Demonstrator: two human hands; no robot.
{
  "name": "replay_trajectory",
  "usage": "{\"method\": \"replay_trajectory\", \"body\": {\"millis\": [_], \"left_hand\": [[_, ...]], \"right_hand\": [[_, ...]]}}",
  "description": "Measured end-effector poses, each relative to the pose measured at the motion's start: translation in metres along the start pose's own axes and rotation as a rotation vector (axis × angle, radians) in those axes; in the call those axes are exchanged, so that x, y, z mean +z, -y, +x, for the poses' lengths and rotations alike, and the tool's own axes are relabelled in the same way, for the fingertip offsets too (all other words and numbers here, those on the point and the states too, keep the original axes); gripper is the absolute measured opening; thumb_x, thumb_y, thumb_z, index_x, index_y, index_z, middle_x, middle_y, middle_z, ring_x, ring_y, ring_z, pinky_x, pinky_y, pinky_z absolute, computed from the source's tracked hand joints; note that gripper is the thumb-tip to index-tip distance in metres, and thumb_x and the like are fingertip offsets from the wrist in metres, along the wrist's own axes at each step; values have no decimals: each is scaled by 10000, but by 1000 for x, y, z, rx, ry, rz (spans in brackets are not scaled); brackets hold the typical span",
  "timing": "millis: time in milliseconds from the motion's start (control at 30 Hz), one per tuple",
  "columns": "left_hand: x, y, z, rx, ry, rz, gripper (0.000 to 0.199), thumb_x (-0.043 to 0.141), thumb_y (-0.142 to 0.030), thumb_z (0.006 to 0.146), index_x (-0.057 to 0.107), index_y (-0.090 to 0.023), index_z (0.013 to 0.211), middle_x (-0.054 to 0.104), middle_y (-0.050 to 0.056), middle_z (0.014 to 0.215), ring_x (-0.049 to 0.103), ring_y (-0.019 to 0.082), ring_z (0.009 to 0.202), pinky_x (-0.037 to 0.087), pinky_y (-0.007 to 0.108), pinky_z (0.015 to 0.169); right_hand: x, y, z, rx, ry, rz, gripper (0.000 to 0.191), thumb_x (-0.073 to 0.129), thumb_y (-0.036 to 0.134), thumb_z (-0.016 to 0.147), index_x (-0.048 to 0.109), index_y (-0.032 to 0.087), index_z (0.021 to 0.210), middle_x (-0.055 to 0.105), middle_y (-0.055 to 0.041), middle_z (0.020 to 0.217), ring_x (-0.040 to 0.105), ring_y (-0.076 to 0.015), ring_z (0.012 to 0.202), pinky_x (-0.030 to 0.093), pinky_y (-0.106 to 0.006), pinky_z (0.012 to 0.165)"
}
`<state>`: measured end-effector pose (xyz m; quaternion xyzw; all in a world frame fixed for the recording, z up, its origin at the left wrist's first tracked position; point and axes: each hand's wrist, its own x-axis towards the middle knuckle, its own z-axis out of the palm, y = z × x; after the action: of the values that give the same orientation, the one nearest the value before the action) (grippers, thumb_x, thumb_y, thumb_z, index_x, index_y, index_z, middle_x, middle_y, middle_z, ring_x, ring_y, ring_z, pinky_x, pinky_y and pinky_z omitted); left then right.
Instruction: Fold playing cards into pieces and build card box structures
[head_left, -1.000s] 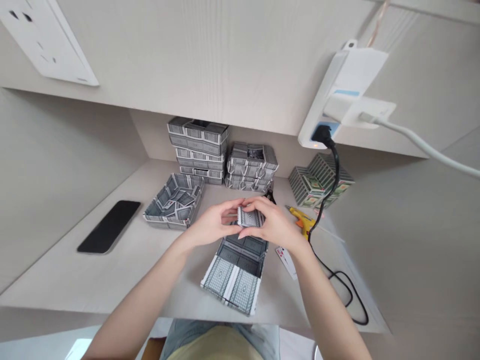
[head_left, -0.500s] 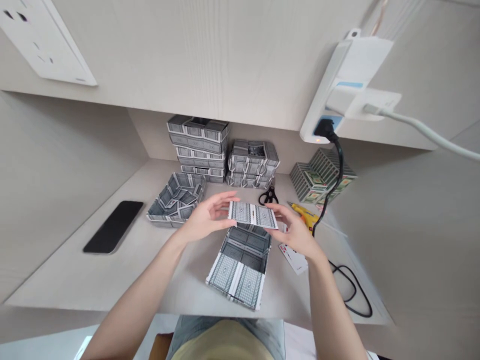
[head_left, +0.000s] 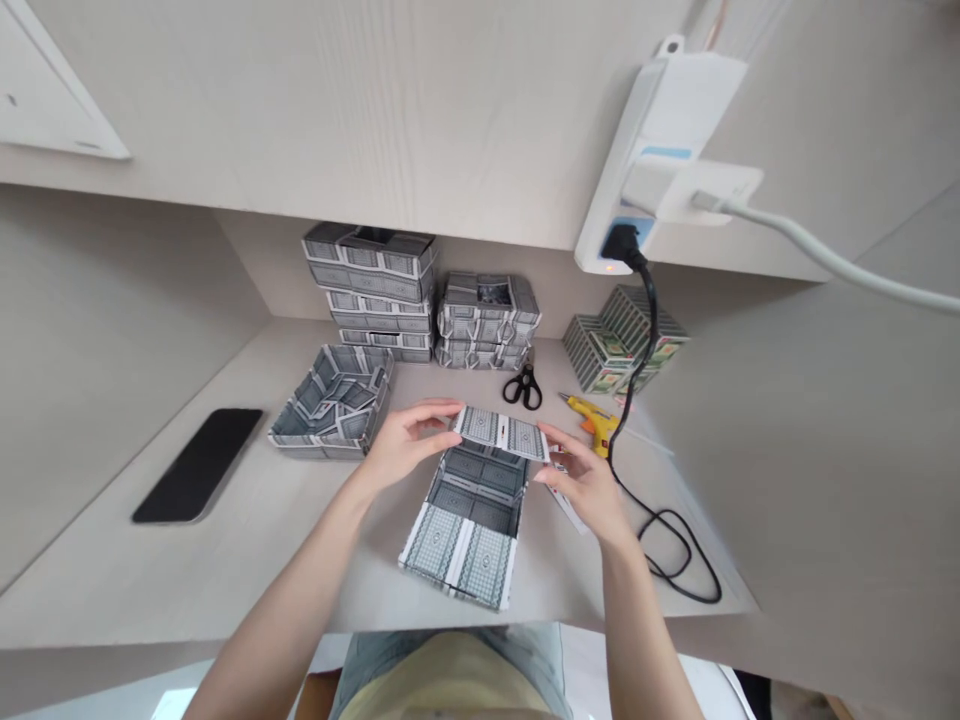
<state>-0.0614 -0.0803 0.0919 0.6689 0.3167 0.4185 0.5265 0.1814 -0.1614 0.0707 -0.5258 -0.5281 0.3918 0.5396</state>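
Our left hand (head_left: pixel 412 440) and right hand (head_left: pixel 589 485) hold a flat card panel (head_left: pixel 484 425) between them, fingers and thumbs closed on its opposite short ends, above the far end of an open card box (head_left: pixel 484 560) on a pale desk (head_left: pixel 285 580). The panel shows two gray-and-white patterned card backs side by side, split by a white band bearing a small dark mark; it tilts slightly down toward our right. We cannot tell whether it touches the box, whose near end is covered by matching cards and whose inner walls are darker gray. Markings on the card backs are too small for us to read, as is the dark label on the yellow glue gun (head_left: pixel 596 420) to our right. Black-handled scissors (head_left: pixel 523 388) lie beyond the panel, near stacked gray card boxes (head_left: pixel 487 320). To our left, a card tray (head_left: pixel 360 430) holds folded pieces, near a black phone (head_left: pixel 199 465).
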Motion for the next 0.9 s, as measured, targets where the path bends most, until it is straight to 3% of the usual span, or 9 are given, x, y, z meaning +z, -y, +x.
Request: {"method": "replay_trajectory", "body": {"millis": [100,200,400,500,700,900], "left_hand": [[2,3,-2,12,16,47,344,623,-282,699,611,-164,1022,557,89,1165,469,209,1119,366,367,965],[5,9,-4,-10,25,44,364,583,-312,730,586,-156,1059,541,88,1190,473,197,1121,350,368,987],[8,16,-11,-120,24,84,450,544,-374,747,520,-153,1138,523,90,1220,478,199,1126,349,378,992],[7,19,-12,-161,54,37,491,554,-377,741,489,-146,1170,508,92,1237,469,200,1137,353,365,991],[4,24,-10,-252,45,106,536,538,-429,738,483,-147,1191,505,88,1238,479,220,1127,346,386,987],[6,24,-15,-287,19,133,526,526,-466,736,526,-167,1168,536,49,1204,450,239,1153,298,363,1010]], "right_hand": [[3,-10,-6,19,-58,-78,564,766,287,531,608,257,1071,567,-20,837,495,-154,708,446,-322,729],[10,-14,-9,59,-19,29,575,749,287,558,581,251,1107,554,-3,743,494,-145,658,456,-306,671],[15,-12,-11,39,1,83,466,712,294,602,609,265,1056,536,-56,1083,512,-144,729,473,-306,686],[14,-15,-9,42,1,88,449,703,294,613,610,263,1051,532,-54,1106,519,-144,755,469,-304,703],[13,-20,-3,95,-16,117,462,716,296,597,611,242,1044,602,-42,961,546,-169,785,464,-320,729],[9,-26,2,204,55,219,563,736,249,572,568,225,1109,643,-23,821,576,-173,742,464,-331,734]]}}
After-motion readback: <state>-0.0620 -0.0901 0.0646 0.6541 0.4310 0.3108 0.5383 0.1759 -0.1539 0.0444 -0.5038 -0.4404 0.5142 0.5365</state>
